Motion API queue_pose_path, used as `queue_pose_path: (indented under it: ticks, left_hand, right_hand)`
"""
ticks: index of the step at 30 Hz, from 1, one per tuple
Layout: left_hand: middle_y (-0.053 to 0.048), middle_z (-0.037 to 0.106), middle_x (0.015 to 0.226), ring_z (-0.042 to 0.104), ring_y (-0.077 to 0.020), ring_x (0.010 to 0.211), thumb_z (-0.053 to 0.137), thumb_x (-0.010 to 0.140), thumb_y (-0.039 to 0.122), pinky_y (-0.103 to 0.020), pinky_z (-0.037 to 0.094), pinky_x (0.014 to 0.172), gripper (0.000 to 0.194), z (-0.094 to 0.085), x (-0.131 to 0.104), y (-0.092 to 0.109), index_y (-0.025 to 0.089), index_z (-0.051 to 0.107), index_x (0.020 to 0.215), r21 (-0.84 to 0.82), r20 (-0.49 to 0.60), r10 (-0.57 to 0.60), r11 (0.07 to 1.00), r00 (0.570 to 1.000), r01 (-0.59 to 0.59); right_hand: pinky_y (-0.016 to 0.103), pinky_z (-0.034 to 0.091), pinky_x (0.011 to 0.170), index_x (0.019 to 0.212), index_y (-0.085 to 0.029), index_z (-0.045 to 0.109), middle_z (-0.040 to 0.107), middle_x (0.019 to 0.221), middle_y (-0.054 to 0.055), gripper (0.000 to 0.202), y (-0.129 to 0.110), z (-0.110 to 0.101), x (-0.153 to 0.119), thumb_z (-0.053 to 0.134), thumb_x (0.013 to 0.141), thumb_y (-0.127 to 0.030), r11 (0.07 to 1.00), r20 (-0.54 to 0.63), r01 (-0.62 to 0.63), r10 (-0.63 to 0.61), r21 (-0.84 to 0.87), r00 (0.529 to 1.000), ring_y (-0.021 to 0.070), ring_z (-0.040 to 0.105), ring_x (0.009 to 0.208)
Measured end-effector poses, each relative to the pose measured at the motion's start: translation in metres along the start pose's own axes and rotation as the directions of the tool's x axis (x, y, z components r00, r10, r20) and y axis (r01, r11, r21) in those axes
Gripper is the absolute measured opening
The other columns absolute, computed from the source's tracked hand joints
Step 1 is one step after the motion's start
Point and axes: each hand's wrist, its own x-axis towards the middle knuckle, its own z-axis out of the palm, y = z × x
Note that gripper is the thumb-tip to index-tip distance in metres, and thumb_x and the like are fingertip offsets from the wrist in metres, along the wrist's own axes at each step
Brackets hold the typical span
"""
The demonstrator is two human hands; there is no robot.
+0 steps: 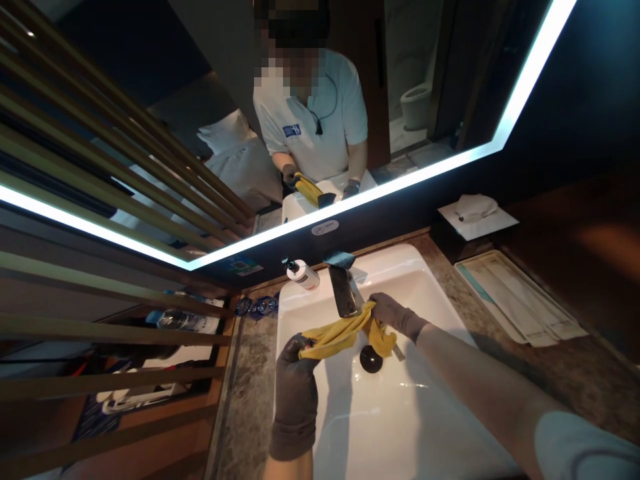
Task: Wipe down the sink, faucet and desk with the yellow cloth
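**Yellow cloth stretched around the faucet**

A lit mirror [350, 133] is spanning the wall; below it, a stone tabletop [500, 320] is carrying a white sink [400, 413]; a tray [520, 300] is lying on the tabletop to the right. A dark faucet [343, 290] is projecting over the sink; a yellow cloth [340, 333] is wrapping around its spout. The left hand [295, 387], gloved, is closing on one cloth end; the right hand [395, 313], gloved, is gripping the other end beside the faucet; a soap bottle [304, 273] is lying at the sink's rear rim; a black drain plug [371, 359] is sitting beneath the cloth.
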Motion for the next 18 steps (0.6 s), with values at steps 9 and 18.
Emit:
queue_pose_path:
  ticks: [9, 18]
  left_hand:
    - [-0.003, 0.071, 0.077, 0.063, -0.0199, 0.076, 0.073, 0.056, 0.022, -0.032, 0.056, 0.074, 0.016, 0.012, 0.025, -0.004, 0.018, 0.067, 0.071, -0.039, -0.016, 0.074, 0.996, 0.997, -0.075]
    - [-0.005, 0.075, 0.085, 0.067, -0.0219, 0.083, 0.074, 0.069, 0.025, -0.036, 0.058, 0.084, 0.007, 0.023, -0.007, 0.001, 0.021, 0.073, 0.075, -0.075, 0.148, 0.094, 0.994, 0.985, -0.084]
  right_hand:
    - [0.036, 0.049, 0.083, 0.081, -0.013, 0.075, 0.072, 0.086, 0.011, 0.024, 0.039, -0.051, -0.062, 0.085, 0.063, -0.024, 0.959, 0.165, 0.144, -0.105, -0.244, 0.981, 0.0261, 0.064, 0.083]
    - [0.029, 0.057, 0.068, 0.092, -0.014, 0.067, 0.067, 0.079, 0.000, 0.020, -0.009, 0.054, -0.018, 0.074, 0.093, -0.033, 0.992, 0.165, -0.056, 0.037, 0.117, 0.986, 0.0136, 0.063, 0.070]
